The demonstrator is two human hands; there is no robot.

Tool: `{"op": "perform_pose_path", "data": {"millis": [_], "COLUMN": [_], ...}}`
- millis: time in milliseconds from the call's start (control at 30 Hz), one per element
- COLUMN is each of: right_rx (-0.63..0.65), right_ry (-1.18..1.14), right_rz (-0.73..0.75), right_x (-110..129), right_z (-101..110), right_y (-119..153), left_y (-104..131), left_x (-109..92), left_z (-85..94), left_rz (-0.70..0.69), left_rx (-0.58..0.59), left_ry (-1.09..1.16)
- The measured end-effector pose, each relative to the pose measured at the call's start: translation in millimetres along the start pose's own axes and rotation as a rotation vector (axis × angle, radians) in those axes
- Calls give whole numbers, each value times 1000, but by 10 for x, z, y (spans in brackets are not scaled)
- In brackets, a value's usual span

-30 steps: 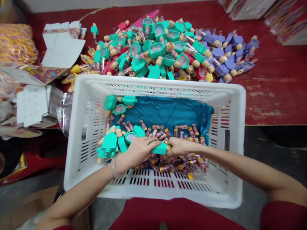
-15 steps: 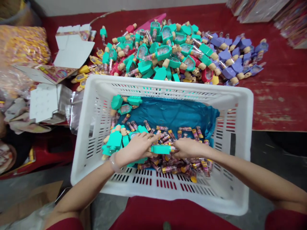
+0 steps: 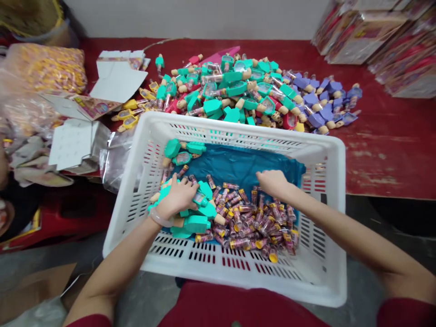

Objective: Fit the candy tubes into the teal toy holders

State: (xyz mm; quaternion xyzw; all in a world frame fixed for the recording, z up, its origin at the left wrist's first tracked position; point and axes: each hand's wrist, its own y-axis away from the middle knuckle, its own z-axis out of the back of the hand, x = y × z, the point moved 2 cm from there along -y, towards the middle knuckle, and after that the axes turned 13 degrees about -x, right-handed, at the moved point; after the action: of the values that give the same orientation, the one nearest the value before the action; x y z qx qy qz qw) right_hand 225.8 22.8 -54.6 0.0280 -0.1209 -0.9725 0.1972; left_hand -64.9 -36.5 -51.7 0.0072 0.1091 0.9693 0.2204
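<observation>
Inside the white basket, my left hand lies spread over a cluster of teal toy pieces at the left. Its fingertips touch a teal piece; nothing is clearly held. My right hand is closed above the blue plastic sheet toward the basket's right; its fingers curl away from view, so what they hold, if anything, is hidden. Small clear tubes with yellow caps are heaped between and below the hands.
Behind the basket, a pile of teal, red, yellow and purple toys covers part of the red table. White cartons and a bag of yellow pieces stand left. Wrapped packages are stacked at the right.
The hands have moved apart, my left leftward onto the teal pieces, my right up and rightward. The teal piece between them has left that spot. The view has shifted slightly.
</observation>
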Motion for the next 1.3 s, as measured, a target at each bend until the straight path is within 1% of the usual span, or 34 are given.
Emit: {"op": "perform_pose_path", "data": {"millis": [33, 67, 100, 133, 200, 233, 333, 367, 400, 433, 500, 567, 667, 767, 833, 933, 1033, 1100, 1167, 1300], "right_rx": [34, 46, 51, 53, 34, 14, -56, -75, -91, -105, -126, -146, -198, -240, -242, -239, -283, -317, -327, -269], "right_ry": [-2, -18, -31, -36, -139, -261, -799, -943, -1025, -1055, -998, -836, -538, -338, -267, -204, -179, -176, -166, -140], "right_rz": [12, 21, 25, 32, 40, 44, 92, 123, 160, 192, 228, 214, 159, 185, 234, 283, 336, 383, 428, 485], "right_x": [8, 2, -17, -40, -76, -76, 17, 70, 129, 188, 291, 354, 375, 388, 412, 454, 499, 532, 559, 578], "right_z": [-163, -277, -340, -357, -278, -203, 38, 97, 136, 155, 141, 78, -22, -64, -68, -78, -94, -91, -77, -65], "right_y": [-6, -16, -29, -42, -59, -56, 27, 75, 127, 177, 253, 283, 277, 281, 300, 338, 379, 405, 423, 433], "left_y": [-5, -12, -19, -26, -34, -34, -15, -7, 1, 8, 15, 15, 14, 23, 36, 58, 80, 94, 105, 111], "left_x": [-16, -36, -60, -87, -145, -175, -275, -309, -341, -371, -425, -466, -504, -538, -575, -642, -675, -674, -670, -698], "left_z": [-7, -13, -14, -6, 42, 79, 217, 264, 307, 343, 388, 391, 337, 273, 260, 303, 363, 356, 293, 83], "left_rz": [-11, -22, -29, -24, 33, 77, 191, 206, 214, 212, 194, 181, 185, 173, 146, 82, 59, 102, 190, 403], "left_rx": [-33, -69, -102, -136, -193, -205, -174, -153, -137, -128, -116, -102, -72, -88, -118, -124, -82, -7, 110, 444], "left_ry": [-8, 7, 50, 119, 328, 456, 821, 899, 945, 967, 978, 1005, 1049, 972, 863, 733, 727, 820, 997, 1436]}}
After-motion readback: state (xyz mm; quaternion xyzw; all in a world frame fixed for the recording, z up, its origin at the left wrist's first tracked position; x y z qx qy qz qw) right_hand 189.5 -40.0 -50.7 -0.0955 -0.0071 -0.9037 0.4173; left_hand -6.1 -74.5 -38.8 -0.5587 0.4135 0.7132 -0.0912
